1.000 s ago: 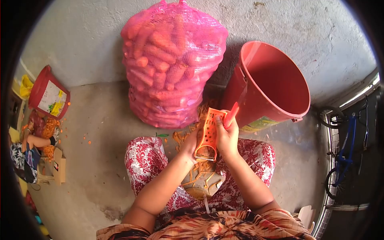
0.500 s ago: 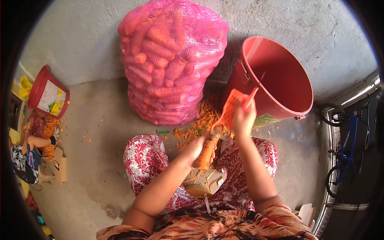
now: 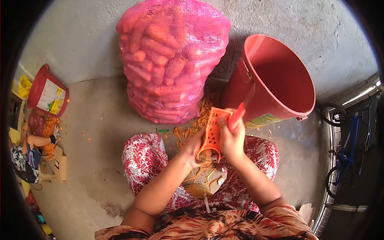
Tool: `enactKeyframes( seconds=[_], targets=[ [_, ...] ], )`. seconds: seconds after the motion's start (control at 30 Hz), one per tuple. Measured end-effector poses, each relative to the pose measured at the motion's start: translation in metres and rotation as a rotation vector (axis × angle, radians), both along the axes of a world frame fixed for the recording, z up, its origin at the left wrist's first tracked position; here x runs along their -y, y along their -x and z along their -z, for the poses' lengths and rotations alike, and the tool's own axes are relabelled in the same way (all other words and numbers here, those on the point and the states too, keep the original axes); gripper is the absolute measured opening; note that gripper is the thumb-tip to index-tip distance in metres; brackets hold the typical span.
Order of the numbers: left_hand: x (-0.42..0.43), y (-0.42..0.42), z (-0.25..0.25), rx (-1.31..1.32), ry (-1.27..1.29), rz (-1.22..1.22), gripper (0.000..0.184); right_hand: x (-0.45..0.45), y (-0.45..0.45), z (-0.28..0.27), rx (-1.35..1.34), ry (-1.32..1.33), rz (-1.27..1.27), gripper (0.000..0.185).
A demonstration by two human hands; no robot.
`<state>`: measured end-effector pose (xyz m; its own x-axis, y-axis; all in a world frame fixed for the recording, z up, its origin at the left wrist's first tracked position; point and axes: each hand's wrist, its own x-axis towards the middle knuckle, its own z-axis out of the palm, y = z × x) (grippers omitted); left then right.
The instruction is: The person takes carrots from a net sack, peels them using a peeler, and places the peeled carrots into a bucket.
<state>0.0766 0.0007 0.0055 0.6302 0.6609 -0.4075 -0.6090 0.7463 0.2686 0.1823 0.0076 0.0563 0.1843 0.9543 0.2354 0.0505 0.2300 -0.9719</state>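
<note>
Between my knees, my right hand point(image 3: 233, 138) grips an orange peeler point(image 3: 214, 130) with a perforated body and a red handle. The peeler lies over a carrot point(image 3: 207, 153), most of which it hides. My left hand point(image 3: 193, 149) is closed round that carrot from the left, its fingers largely behind the peeler. Orange peelings point(image 3: 186, 131) lie on the floor beyond my hands, and more strips are scattered below them.
A pink mesh sack of carrots point(image 3: 168, 68) stands ahead, with a tall red bucket point(image 3: 248, 90) to its right. At far left are a smaller red bucket point(image 3: 50, 96) and another person's arm point(image 3: 39, 141). A blue bicycle point(image 3: 347, 154) is at far right.
Half a second ago the peeler was tilted at the carrot's far end, leaving the carrot exposed. It has since come down over the carrot, toward my body, with my right hand.
</note>
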Motion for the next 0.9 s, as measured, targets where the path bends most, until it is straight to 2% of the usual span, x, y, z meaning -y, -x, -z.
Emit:
enactKeyframes(
  seconds=[0.03, 0.13, 0.23, 0.37, 0.53, 0.57, 0.63, 0.67, 0.73, 0.77, 0.8, 0.83, 0.9],
  targets=[
    [-0.001, 0.001, -0.004, 0.025, 0.065, -0.001, 0.029, 0.003, 0.002, -0.001, 0.000, 0.013, -0.017, 0.009],
    [0.001, -0.003, -0.021, 0.049, 0.269, -0.073, 0.029, 0.005, 0.001, 0.002, 0.052, -0.003, -0.028, 0.009],
    [0.003, -0.001, -0.016, 0.047, 0.172, 0.002, 0.030, 0.009, 0.000, -0.002, 0.096, -0.033, 0.001, 0.008],
    [0.003, -0.004, -0.021, 0.016, 0.157, 0.006, 0.031, 0.012, 0.000, -0.011, -0.041, 0.004, -0.034, 0.008],
    [0.003, 0.001, -0.011, 0.068, 0.070, 0.058, 0.032, 0.011, 0.000, -0.007, 0.080, -0.013, -0.023, 0.010],
    [0.004, -0.001, -0.011, 0.004, 0.087, 0.016, 0.033, 0.011, -0.001, -0.007, 0.120, -0.008, -0.020, 0.010],
    [0.008, -0.006, -0.018, -0.126, 0.122, -0.068, 0.035, 0.008, -0.005, -0.002, 0.267, -0.078, 0.036, 0.012],
    [0.011, -0.004, -0.013, -0.041, 0.113, 0.021, 0.036, 0.004, -0.009, 0.003, 0.341, -0.112, 0.064, 0.013],
    [0.019, 0.000, -0.001, 0.130, 0.095, 0.200, 0.039, -0.024, -0.027, 0.013, 0.233, -0.102, 0.227, 0.005],
    [0.023, -0.003, -0.012, 0.075, 0.111, 0.198, 0.043, -0.043, -0.040, 0.009, 0.210, -0.138, 0.326, 0.007],
    [0.024, -0.003, -0.018, 0.041, 0.106, 0.219, 0.044, -0.061, -0.061, 0.012, 0.503, -0.157, 0.516, 0.011],
    [0.025, -0.002, -0.023, 0.007, 0.100, 0.240, 0.044, -0.081, -0.080, 0.020, 0.703, -0.317, 0.640, 0.013],
    [0.021, -0.001, -0.020, -0.055, 0.112, 0.226, 0.045, -0.091, -0.100, 0.015, 0.518, -0.143, 0.686, 0.013]
  ],
)
